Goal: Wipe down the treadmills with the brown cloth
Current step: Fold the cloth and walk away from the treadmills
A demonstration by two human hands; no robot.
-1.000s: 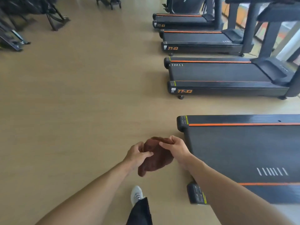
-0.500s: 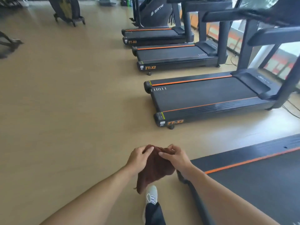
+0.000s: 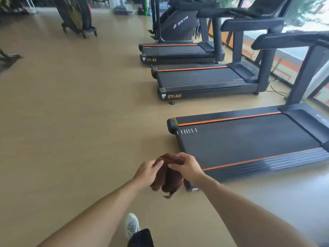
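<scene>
- Two hands grip one item: your left hand (image 3: 147,172) and right hand (image 3: 187,165) both curl their fingers round the bunched brown cloth (image 3: 169,177), held above the floor (image 3: 80,122).
- Nearest treadmill (image 3: 249,139) lies just right of the cloth, not touching it.
- Two more treadmills (image 3: 201,81) stand beyond.

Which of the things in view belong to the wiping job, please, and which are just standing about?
For the job:
brown cloth, held by left hand and right hand
nearest treadmill
middle treadmill
far treadmill

Standing about:
upright machine on feet
cable on the floor
</scene>
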